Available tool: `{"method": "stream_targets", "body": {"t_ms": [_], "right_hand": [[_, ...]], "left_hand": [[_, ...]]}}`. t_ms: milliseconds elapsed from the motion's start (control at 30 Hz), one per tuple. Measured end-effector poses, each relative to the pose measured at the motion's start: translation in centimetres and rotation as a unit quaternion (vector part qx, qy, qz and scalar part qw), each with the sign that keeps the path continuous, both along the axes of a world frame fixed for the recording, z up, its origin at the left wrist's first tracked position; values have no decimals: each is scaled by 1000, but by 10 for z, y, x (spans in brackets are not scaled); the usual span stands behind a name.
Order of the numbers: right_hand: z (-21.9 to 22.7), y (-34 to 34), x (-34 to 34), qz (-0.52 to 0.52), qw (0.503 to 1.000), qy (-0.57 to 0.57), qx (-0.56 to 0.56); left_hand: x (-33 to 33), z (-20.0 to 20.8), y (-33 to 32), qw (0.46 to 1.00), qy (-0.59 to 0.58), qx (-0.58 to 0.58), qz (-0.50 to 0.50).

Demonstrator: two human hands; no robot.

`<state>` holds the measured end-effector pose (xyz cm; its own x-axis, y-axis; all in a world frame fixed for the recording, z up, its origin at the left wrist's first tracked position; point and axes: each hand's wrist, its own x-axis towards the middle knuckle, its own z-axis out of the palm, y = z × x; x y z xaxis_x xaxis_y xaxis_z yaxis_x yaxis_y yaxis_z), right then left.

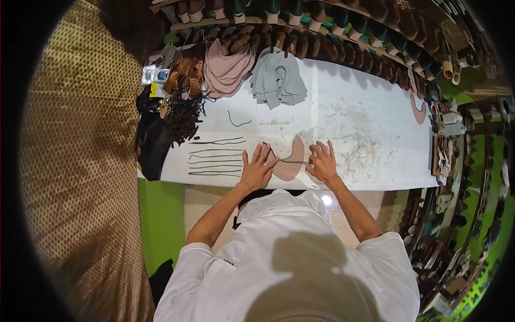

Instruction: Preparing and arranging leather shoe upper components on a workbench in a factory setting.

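Note:
A pink curved leather piece (289, 170), crescent-like at its right side, lies flat near the front edge of the white table. Across it runs a thin dark chain (292, 161). My left hand (258, 169) rests on the piece's left part with its fingers spread, the thumb near the chain. At the piece's right edge, my right hand (322, 163) pinches the chain's end between thumb and finger, other fingers raised. Several similar chains (215, 155) lie in rows left of my left hand. Another bent chain (238, 123) sits farther back.
Grey cut pieces (279, 80) and pink ones (228, 67) are stacked at the back. A heap of dark brown small parts (182, 118) lies at the left, beside a black bag-like bundle (151, 142). Shelves of shoe forms (316, 21) line the back; a pink piece (418, 110) lies far right.

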<state>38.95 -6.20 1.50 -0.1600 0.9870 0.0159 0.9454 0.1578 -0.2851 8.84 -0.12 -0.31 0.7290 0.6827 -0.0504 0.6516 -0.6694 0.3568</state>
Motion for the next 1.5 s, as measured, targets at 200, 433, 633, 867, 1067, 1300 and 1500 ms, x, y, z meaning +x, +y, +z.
{"method": "stream_targets", "body": {"t_ms": [200,433,633,867,1067,1300,1500], "right_hand": [[-1,0,17,-51,995,79,22],[1,10,-14,81,984,160,1],[2,18,-15,96,977,190,-31],[9,34,-11,107,977,180,-29],[2,38,-9,128,979,156,-14],[3,42,-10,132,980,148,-24],[0,46,-9,129,981,142,-24]], "left_hand": [[7,6,-8,999,25,-18,37],[16,11,-16,996,36,-19,81],[18,7,-25,993,45,-6,111],[22,4,-33,989,59,-32,131],[30,12,-35,990,56,-2,133],[46,11,-42,983,21,14,184],[56,17,-50,982,39,-22,183]]}}
